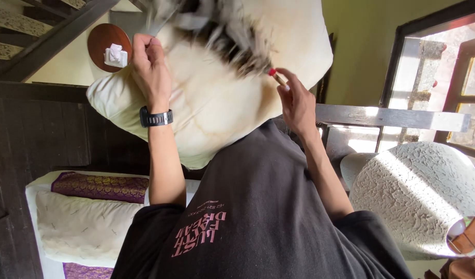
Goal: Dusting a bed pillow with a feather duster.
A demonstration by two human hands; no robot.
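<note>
Two hands work one cream pillow (211, 103) pressed against the person's dark shirt (258, 206): the left hand (150, 67) is clenched on its upper edge, while the right hand (295, 101) pinches a red-tipped duster handle (275, 76). Dusting looks underway, and the blurred grey bristles (232, 36) call for steady strokes. Faint brownish stains ring the pillow's slack, uncovered surface.

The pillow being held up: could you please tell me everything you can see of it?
The pillow is a plump, cream-white fabric cushion with faint yellowish stains. It is held up in front of the dark shirt. The left hand grips its upper left part. The right hand holds a red-tipped stick of a blurred feather duster that lies over the pillow's top.
</note>
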